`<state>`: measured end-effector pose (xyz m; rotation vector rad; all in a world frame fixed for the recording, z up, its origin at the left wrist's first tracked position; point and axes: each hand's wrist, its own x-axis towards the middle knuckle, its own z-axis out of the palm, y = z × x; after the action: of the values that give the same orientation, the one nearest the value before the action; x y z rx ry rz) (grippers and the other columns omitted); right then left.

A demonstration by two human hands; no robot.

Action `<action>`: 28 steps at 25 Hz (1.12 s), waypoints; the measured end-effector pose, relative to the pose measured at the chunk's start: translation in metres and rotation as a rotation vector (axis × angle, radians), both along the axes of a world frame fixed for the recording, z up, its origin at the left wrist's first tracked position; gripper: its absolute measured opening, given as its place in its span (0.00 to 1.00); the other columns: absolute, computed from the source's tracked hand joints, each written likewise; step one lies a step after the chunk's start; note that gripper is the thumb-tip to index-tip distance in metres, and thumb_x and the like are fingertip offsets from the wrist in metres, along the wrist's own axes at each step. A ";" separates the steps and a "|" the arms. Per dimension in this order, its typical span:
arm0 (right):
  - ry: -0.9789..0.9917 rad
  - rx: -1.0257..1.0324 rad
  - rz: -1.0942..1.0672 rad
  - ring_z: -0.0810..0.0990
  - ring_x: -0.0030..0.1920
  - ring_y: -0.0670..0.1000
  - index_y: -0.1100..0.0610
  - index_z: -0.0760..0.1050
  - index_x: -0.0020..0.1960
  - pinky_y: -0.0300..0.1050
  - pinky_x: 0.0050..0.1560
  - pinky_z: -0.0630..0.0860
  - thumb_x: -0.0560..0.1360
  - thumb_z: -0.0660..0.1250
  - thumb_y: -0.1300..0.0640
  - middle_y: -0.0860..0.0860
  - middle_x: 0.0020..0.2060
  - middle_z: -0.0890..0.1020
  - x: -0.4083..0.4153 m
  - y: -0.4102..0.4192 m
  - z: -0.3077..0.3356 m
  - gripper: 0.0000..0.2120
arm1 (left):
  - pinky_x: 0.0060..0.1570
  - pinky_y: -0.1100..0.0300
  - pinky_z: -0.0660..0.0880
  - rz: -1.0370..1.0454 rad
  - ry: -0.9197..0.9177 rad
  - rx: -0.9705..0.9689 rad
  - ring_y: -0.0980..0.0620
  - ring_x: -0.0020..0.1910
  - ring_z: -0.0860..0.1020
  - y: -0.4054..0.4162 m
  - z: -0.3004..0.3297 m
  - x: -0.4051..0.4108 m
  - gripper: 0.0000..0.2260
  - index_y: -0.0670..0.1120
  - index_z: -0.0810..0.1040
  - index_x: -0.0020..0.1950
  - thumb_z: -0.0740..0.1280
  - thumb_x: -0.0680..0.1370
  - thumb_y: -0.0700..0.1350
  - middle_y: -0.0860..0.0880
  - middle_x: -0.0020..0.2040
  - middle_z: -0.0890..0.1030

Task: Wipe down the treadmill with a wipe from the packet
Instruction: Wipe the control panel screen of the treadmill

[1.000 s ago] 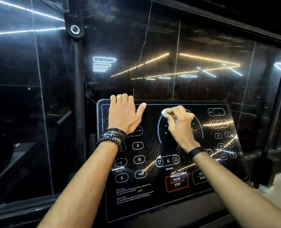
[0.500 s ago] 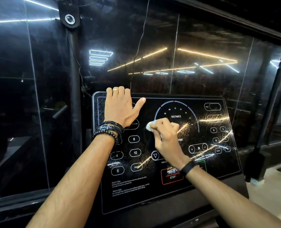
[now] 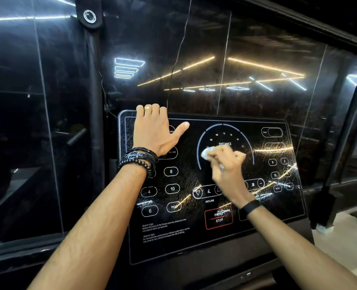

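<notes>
Your right hand [image 3: 228, 164] has its grip curled tight round the wipe [image 3: 206, 153], a small white wad that pokes out past the knuckles on the thumb side. The wad is pressed against the console [image 3: 194, 243] just under the word DISTANCE, inside the left part of the dial arc, near the middle of the panel. The wrist is bent up and the forearm comes in from the lower right corner, crossing the PAUSE/STOP button. The hand looks a little blurred, so I judge it to be mid-stroke.

Your left hand [image 3: 155, 132] lies flat on the console's upper left corner, fingers straight and reaching over the top edge, thumb spread toward the centre. It holds nothing and seems only to steady the panel. Its forearm comes up from the lower left corner.

As for progress: the wipe is out and at work, so the packet step is done; the packet itself is not in sight. The glass shows fine streaks across its centre and right side, which may be wet wiping marks or only reflected lights; I cannot tell which. The lower edge with the warning text, the patch under your left hand, and the rest of the treadmill below the console appear still to be done.
</notes>
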<state>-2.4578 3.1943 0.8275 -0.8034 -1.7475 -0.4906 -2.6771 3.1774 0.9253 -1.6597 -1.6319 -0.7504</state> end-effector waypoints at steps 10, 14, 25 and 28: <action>0.094 -0.025 -0.066 0.73 0.50 0.39 0.52 0.79 0.50 0.45 0.52 0.59 0.72 0.71 0.72 0.41 0.51 0.76 0.009 -0.003 -0.016 0.16 | 0.69 0.43 0.62 0.057 0.056 -0.037 0.41 0.60 0.72 -0.003 0.001 0.001 0.33 0.42 0.74 0.57 0.51 0.77 0.71 0.43 0.58 0.76; 0.048 -0.026 -0.003 0.71 0.53 0.35 0.50 0.76 0.50 0.46 0.50 0.59 0.71 0.70 0.73 0.37 0.51 0.74 -0.009 -0.024 -0.040 0.19 | 0.69 0.43 0.62 0.064 0.054 -0.029 0.41 0.60 0.72 -0.002 0.000 0.002 0.33 0.43 0.73 0.57 0.49 0.76 0.71 0.43 0.57 0.75; -0.094 0.024 0.031 0.73 0.54 0.39 0.52 0.78 0.52 0.49 0.52 0.60 0.73 0.70 0.70 0.42 0.52 0.76 0.008 -0.024 -0.059 0.15 | 0.69 0.43 0.62 0.052 0.048 -0.018 0.40 0.61 0.72 -0.003 -0.001 0.001 0.32 0.42 0.73 0.58 0.52 0.77 0.70 0.43 0.58 0.76; 0.167 -0.023 -0.053 0.71 0.53 0.35 0.50 0.78 0.51 0.48 0.52 0.59 0.72 0.71 0.72 0.38 0.52 0.74 0.018 -0.007 -0.044 0.18 | 0.69 0.43 0.62 0.039 0.038 -0.015 0.41 0.60 0.72 -0.003 0.000 0.001 0.32 0.42 0.74 0.58 0.52 0.77 0.70 0.43 0.58 0.76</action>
<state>-2.4397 3.1871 0.7839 -0.8842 -1.5835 -0.4268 -2.6757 3.1747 0.9253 -1.6383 -1.6430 -0.6850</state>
